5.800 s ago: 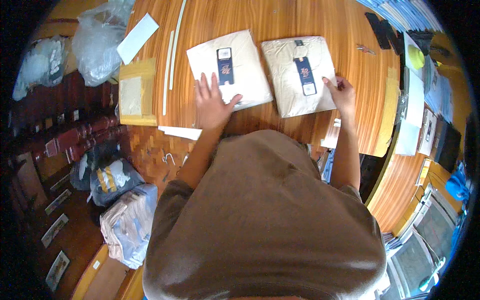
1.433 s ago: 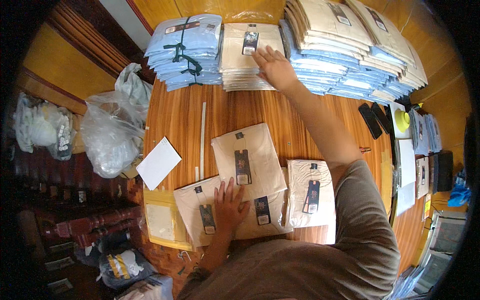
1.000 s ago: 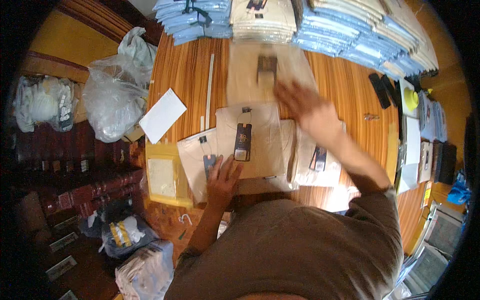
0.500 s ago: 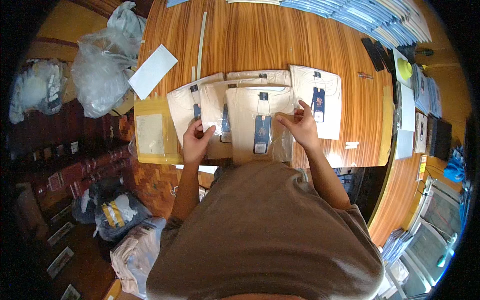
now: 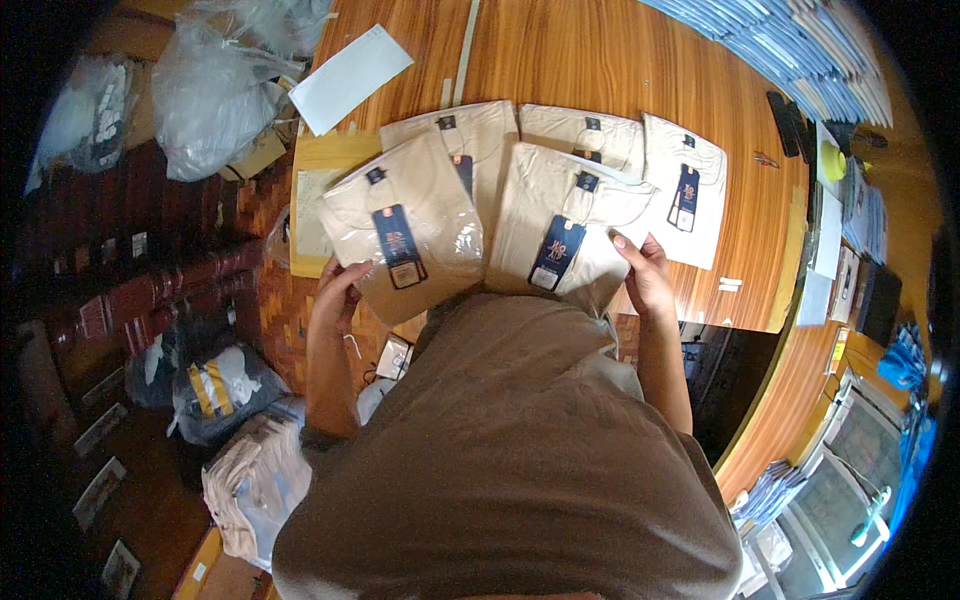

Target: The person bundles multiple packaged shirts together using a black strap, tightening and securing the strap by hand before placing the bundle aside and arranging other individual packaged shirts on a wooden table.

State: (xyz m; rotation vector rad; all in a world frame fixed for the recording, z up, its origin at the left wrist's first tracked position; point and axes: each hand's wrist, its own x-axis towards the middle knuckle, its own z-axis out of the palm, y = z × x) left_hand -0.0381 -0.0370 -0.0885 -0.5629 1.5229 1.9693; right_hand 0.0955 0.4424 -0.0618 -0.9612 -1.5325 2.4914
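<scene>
A fifth folded beige shirt in clear plastic (image 5: 560, 225) has joined the row on the wooden worktop (image 5: 600, 70); left hand (image 5: 338, 290) grips the leftmost packet (image 5: 405, 240), right hand (image 5: 648, 275) pinches the new one's edge.

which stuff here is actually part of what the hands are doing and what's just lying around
In hand:
- left hand holding the left bagged beige shirt
- right hand holding the middle bagged beige shirt
- three more bagged shirts laid behind them, e.g.

Lying about:
- white envelope
- clear plastic bags
- stacks of blue folded shirts
- yellow envelope
</scene>
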